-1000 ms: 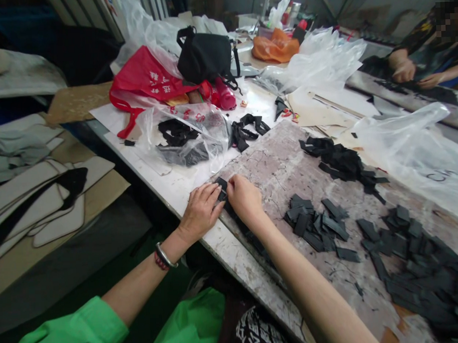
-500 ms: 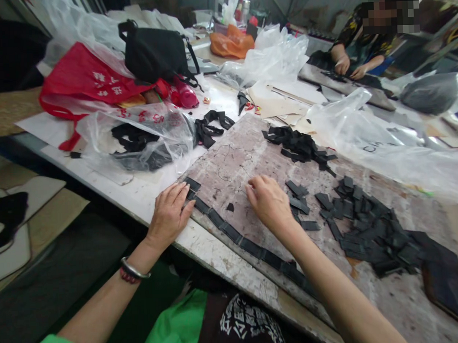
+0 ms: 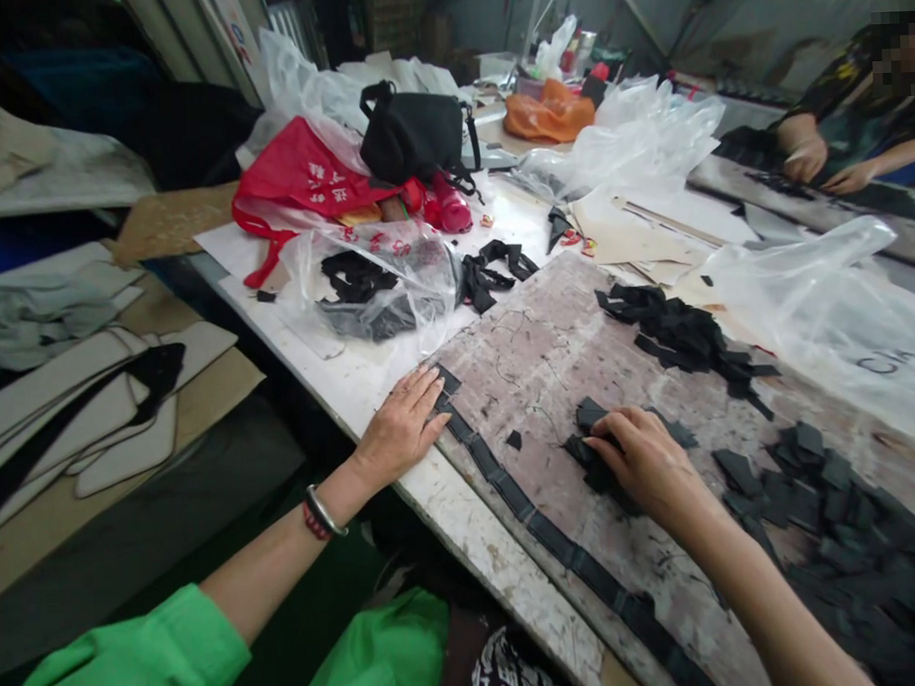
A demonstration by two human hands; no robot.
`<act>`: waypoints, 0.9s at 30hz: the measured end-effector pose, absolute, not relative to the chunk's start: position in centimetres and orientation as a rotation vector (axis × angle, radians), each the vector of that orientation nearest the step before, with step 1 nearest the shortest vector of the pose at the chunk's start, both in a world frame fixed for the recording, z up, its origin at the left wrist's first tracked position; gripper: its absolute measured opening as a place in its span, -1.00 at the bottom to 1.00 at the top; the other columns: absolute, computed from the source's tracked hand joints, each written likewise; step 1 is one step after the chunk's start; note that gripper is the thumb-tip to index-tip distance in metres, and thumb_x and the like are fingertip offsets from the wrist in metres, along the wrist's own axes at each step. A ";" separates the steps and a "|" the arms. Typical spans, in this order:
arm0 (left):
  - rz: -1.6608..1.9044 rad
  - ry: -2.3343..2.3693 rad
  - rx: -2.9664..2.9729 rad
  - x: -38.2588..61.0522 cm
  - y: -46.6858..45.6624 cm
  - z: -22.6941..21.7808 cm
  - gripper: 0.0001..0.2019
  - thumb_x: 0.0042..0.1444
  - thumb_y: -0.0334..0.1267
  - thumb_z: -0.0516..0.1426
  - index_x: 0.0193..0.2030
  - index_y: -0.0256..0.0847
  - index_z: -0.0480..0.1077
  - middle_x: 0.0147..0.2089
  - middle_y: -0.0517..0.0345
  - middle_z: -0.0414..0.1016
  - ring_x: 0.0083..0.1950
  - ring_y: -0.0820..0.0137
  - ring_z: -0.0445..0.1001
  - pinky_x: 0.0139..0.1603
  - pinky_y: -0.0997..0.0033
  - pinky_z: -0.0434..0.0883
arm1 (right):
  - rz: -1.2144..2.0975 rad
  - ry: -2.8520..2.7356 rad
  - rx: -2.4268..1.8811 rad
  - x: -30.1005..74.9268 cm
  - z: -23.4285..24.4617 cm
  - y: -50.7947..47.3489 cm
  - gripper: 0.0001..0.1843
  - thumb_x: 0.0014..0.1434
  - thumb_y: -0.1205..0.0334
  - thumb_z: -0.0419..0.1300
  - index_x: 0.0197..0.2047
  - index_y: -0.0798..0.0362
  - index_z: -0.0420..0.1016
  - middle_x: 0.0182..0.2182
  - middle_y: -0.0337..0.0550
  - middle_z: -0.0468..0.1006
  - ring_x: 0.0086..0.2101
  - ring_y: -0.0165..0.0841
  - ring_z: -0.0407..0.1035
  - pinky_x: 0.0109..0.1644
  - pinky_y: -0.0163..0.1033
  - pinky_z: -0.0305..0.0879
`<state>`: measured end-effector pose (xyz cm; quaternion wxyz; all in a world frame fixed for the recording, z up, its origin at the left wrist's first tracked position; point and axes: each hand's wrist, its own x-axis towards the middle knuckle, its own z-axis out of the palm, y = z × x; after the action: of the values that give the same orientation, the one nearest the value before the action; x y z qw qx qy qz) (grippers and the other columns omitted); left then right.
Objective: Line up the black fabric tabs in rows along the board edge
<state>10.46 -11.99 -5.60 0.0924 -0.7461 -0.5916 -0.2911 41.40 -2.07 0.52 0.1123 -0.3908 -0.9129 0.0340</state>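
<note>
My left hand (image 3: 404,423) lies flat at the board's left edge, fingers stretched out beside a black rectangular piece (image 3: 448,379). Its fingertips touch the upper end of a long black strip (image 3: 512,496) made of overlapping flat pieces. The strip runs along the near edge of the worn board (image 3: 533,350). Farther right, my right hand (image 3: 649,456) has its fingers curled onto small black pieces (image 3: 591,414), thumb and fingers pressed together. Part of those pieces is hidden under the hand. One small black scrap (image 3: 514,439) lies between the hands.
A heap of black pieces (image 3: 846,510) covers the board's right side, with black strips (image 3: 682,335) behind. Clear plastic bags (image 3: 373,296), a red bag (image 3: 302,183) and a black bag (image 3: 420,134) lie at the back left. Another person's hands (image 3: 803,161) work at far right.
My right hand has come down onto the small black pieces, some of which have shifted left on the board. My left hand stays at the strip's end. The view has turned left.
</note>
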 end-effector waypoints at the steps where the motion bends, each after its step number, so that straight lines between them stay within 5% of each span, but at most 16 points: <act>1: -0.871 -1.769 -2.210 10.5 -12.0 -5.7 -0.57 0.25 -0.23 0.02 0.20 -0.39 0.19 0.21 -0.26 0.30 0.31 0.11 0.18 0.25 -0.04 0.28 | 0.116 -2.678 -1.165 41.4 0.7 -1.8 -0.81 0.24 0.16 0.01 -0.35 0.01 0.37 -0.38 -0.10 0.40 -0.31 -0.26 0.33 -0.21 -0.18 0.32; 5: -0.894 -1.786 -2.213 10.6 -12.0 -5.7 -0.56 0.24 -0.24 0.02 0.22 -0.37 0.18 0.21 -0.25 0.29 0.32 0.10 0.17 0.26 -0.06 0.27 | 0.187 -2.681 -1.245 40.4 1.5 -1.2 -0.81 0.24 0.16 -0.01 -0.33 0.00 0.36 -0.39 -0.13 0.44 -0.34 -0.29 0.38 -0.28 -0.22 0.32; 15: -0.916 -1.783 -2.240 10.4 -12.1 -5.6 -0.53 0.23 -0.24 0.04 0.26 -0.30 0.12 0.21 -0.22 0.29 0.29 0.09 0.21 0.24 -0.07 0.28 | 0.187 -2.883 -1.252 41.7 3.0 -3.5 -0.74 0.17 0.26 0.12 -0.05 0.00 0.40 -0.15 -0.03 0.43 -0.18 -0.24 0.38 -0.09 -0.13 0.35; 27: -0.852 -1.771 -2.193 10.7 -12.1 -5.5 -0.58 0.24 -0.26 0.03 0.20 -0.40 0.19 0.19 -0.27 0.31 0.28 0.10 0.23 0.24 -0.02 0.30 | 0.117 -2.959 -1.052 41.8 2.1 -2.7 -0.78 0.13 0.30 0.16 -0.11 -0.02 0.43 -0.24 -0.06 0.42 -0.27 -0.25 0.34 -0.19 -0.15 0.34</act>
<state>10.67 -12.11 -5.46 0.0982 -0.7412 -0.5984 -0.2878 41.76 -2.69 2.10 -0.0007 -0.3347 -0.9416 0.0371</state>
